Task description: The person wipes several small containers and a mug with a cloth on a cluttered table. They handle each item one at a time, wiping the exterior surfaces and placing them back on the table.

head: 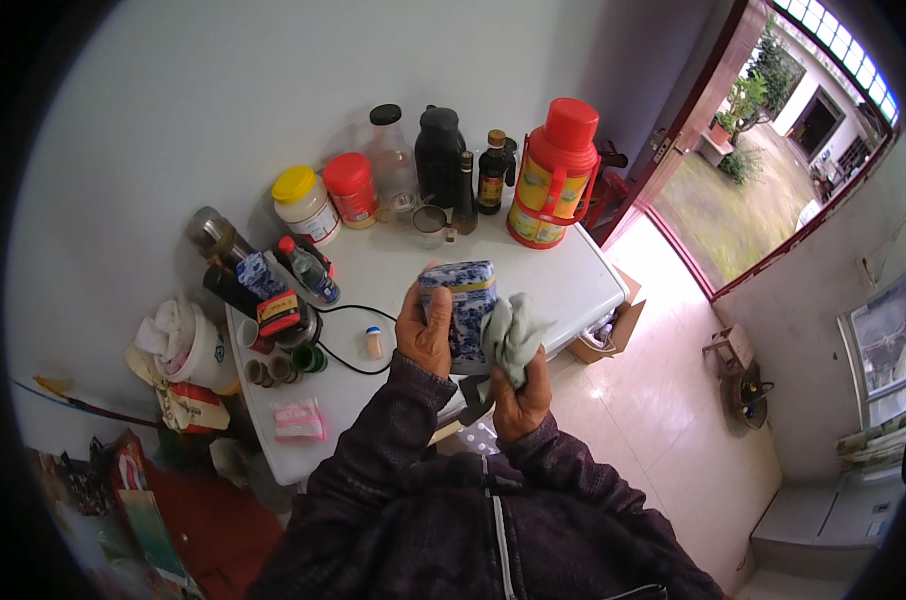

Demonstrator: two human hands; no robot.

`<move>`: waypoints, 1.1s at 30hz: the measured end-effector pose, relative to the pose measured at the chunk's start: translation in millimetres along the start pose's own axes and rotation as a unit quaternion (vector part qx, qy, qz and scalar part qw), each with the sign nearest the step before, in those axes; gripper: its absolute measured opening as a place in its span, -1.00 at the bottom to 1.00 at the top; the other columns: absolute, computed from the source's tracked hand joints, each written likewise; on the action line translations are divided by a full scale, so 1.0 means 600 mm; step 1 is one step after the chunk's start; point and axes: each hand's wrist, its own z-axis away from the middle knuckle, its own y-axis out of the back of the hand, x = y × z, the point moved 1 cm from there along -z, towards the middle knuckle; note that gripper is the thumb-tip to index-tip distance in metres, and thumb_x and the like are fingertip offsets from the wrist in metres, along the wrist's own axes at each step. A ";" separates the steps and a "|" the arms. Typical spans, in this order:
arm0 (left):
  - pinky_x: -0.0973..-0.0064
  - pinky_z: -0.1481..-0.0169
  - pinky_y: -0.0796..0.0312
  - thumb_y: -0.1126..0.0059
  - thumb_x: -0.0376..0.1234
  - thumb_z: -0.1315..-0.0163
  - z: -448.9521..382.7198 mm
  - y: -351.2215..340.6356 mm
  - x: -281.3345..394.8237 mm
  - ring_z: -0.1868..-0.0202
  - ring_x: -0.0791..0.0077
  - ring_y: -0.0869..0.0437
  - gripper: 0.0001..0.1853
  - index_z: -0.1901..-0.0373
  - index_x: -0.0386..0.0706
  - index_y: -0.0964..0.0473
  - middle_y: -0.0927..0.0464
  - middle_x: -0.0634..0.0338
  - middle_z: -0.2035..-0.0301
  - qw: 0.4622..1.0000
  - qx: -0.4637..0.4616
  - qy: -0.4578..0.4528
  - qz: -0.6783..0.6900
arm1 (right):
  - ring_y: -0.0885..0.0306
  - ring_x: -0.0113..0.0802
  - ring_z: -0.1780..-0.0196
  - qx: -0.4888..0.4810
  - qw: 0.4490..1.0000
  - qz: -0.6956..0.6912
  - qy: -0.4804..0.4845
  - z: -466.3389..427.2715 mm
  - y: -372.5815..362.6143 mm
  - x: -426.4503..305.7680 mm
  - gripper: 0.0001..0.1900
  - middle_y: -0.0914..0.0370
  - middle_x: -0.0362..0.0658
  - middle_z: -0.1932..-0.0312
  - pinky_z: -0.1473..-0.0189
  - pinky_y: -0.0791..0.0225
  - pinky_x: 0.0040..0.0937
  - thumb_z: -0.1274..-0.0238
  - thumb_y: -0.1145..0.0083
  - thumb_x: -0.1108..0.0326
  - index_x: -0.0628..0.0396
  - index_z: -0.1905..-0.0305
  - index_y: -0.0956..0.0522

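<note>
My left hand (426,330) grips a blue-and-white patterned box (469,319) with a yellow band, held upright above the front edge of a white table (378,281). In my right hand (524,397) is a bunched pale green-grey cloth (514,337), which touches the box's right side. Part of the cloth hangs below my fingers. To the left of my hands, a small bottle with a blue cap (375,343) stands near a black cable (339,366). A pink-and-white packet (300,420) lies near the table's left end.
Along the wall stand a red thermos flask (554,176), a black jug (439,157), a dark sauce bottle (491,176), a yellow-lidded jar (306,206) and a red-lidded jar (351,191). Several small cups (282,369) are at left. An open cardboard box (610,330) sits beyond the right edge.
</note>
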 end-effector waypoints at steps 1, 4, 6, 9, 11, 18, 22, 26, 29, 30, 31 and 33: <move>0.49 -0.27 -0.45 -0.17 0.00 -0.54 0.002 0.004 -0.008 -0.08 0.49 -0.62 -0.36 -0.39 -0.30 -0.38 -0.61 0.13 -0.10 1.000 -0.003 0.016 0.011 | -0.37 0.03 -0.46 -0.036 0.998 0.038 0.034 0.001 0.010 -0.003 -0.60 -0.38 0.15 -0.42 -0.50 -0.16 -0.11 -0.34 -0.18 0.54 0.22 -0.26 -0.52; 0.45 -0.13 -0.56 -0.21 -0.14 -0.53 0.011 0.013 -0.031 0.00 0.46 -0.69 -0.56 -0.21 -0.28 -0.47 -0.64 0.11 -0.07 0.994 -0.035 0.093 0.036 | -0.29 0.29 -0.52 -0.065 0.983 0.115 0.128 -0.024 0.005 -0.021 -0.71 -0.34 0.30 -0.45 -0.51 -0.19 -0.01 -0.01 -0.30 0.64 0.22 0.10 -0.60; 0.39 -0.15 -0.59 -0.16 -0.21 -0.51 0.019 0.008 -0.025 -0.05 0.41 -0.71 -0.60 -0.22 -0.27 -0.48 -0.65 0.10 -0.09 0.993 -0.094 0.065 -0.025 | -0.32 0.31 -0.51 -0.054 0.972 0.157 0.165 -0.056 0.011 -0.030 -0.72 -0.31 0.32 -0.47 -0.48 -0.25 -0.02 0.03 -0.31 0.65 0.23 0.15 -0.57; 0.20 -0.36 -0.51 0.11 0.14 -0.57 0.030 -0.015 -0.031 -0.25 0.21 -0.65 -0.30 -0.42 -0.25 -0.35 -0.58 0.02 -0.22 0.936 -0.114 0.239 0.231 | -0.47 0.22 -0.43 -0.048 0.973 0.189 0.124 -0.081 0.011 -0.053 -0.70 -0.38 0.31 -0.44 -0.41 -0.36 -0.11 -0.04 -0.29 0.67 0.26 0.09 -0.52; 0.10 -0.47 -0.40 0.25 0.35 -0.50 0.042 -0.033 0.020 -0.34 0.14 -0.57 -0.09 -0.50 -0.24 -0.25 -0.51 0.00 -0.29 0.897 -0.145 0.244 0.338 | -0.51 0.08 -0.41 -0.029 0.988 0.141 0.051 -0.084 0.012 -0.054 -0.69 -0.41 0.29 -0.44 -0.38 -0.37 -0.20 -0.17 -0.22 0.64 0.30 -0.03 -0.50; 0.03 -0.52 -0.35 0.06 0.22 -0.51 0.046 -0.007 -0.061 -0.39 0.08 -0.49 -0.18 -0.52 -0.23 -0.22 -0.46 0.01 -0.37 0.818 -0.207 0.312 0.437 | -0.30 0.19 -0.57 -0.059 0.955 0.246 0.156 -0.016 0.006 -0.038 -0.64 -0.48 0.20 -0.40 -0.57 -0.13 0.04 -0.28 -0.35 0.44 0.25 -0.10 -0.51; 0.11 -0.36 -0.53 -0.19 0.02 -0.46 0.047 -0.002 -0.083 -0.27 0.14 -0.62 -0.28 -0.46 -0.26 -0.30 -0.55 -0.01 -0.26 0.786 -0.278 0.301 0.462 | -0.31 0.14 -0.55 -0.104 0.960 0.202 0.164 -0.031 0.012 -0.022 -0.61 -0.37 0.24 -0.49 -0.52 -0.19 0.02 -0.41 -0.19 0.40 0.36 -0.23 -0.47; 0.26 -0.29 -0.56 -0.33 -0.02 -0.39 0.047 -0.012 -0.029 -0.14 0.28 -0.70 -0.29 -0.40 -0.21 -0.34 -0.60 0.07 -0.18 0.855 -0.232 0.273 0.374 | -0.58 -0.25 -0.16 -0.037 0.991 0.124 0.020 -0.114 0.023 -0.015 -0.69 -0.58 0.00 -0.14 -0.26 -0.44 -0.28 -0.57 0.00 0.38 0.32 -0.24 -0.45; 0.28 -0.28 -0.56 -0.31 0.08 -0.38 0.040 -0.012 -0.021 -0.14 0.28 -0.70 -0.26 -0.39 -0.21 -0.36 -0.61 0.07 -0.16 0.879 -0.218 0.253 0.341 | -0.58 -0.30 -0.06 -0.008 0.987 0.158 -0.008 -0.111 0.018 0.004 -0.68 -0.58 -0.05 -0.01 -0.13 -0.44 -0.31 -0.59 -0.03 0.30 0.29 -0.23 -0.48; 0.24 -0.30 -0.56 -0.25 0.13 -0.40 0.036 -0.011 -0.023 -0.16 0.24 -0.70 -0.24 -0.40 -0.21 -0.36 -0.61 0.05 -0.17 0.884 -0.196 0.249 0.344 | -0.58 -0.25 -0.08 -0.015 0.986 0.165 0.000 -0.096 0.007 -0.008 -0.64 -0.56 -0.02 -0.03 -0.16 -0.44 -0.28 -0.58 -0.04 0.28 0.30 -0.26 -0.48; 0.21 -0.33 -0.55 -0.20 0.17 -0.41 0.035 -0.009 -0.030 -0.18 0.20 -0.70 -0.22 -0.42 -0.21 -0.35 -0.60 0.03 -0.18 0.889 -0.172 0.246 0.345 | -0.58 -0.20 -0.10 -0.022 0.985 0.169 0.006 -0.076 -0.003 -0.019 -0.60 -0.55 0.01 -0.06 -0.18 -0.43 -0.25 -0.57 -0.06 0.25 0.31 -0.29 -0.47; 0.24 -0.34 -0.54 0.01 0.39 -0.34 0.023 0.004 -0.063 -0.20 0.28 -0.68 -0.03 -0.44 -0.24 -0.33 -0.60 0.08 -0.19 0.860 -0.189 0.262 0.394 | -0.52 -0.09 -0.35 -0.040 0.991 0.124 0.036 -0.039 -0.006 -0.005 -0.47 -0.50 0.13 -0.31 -0.39 -0.35 -0.21 -0.57 -0.12 0.22 0.34 -0.43 -0.38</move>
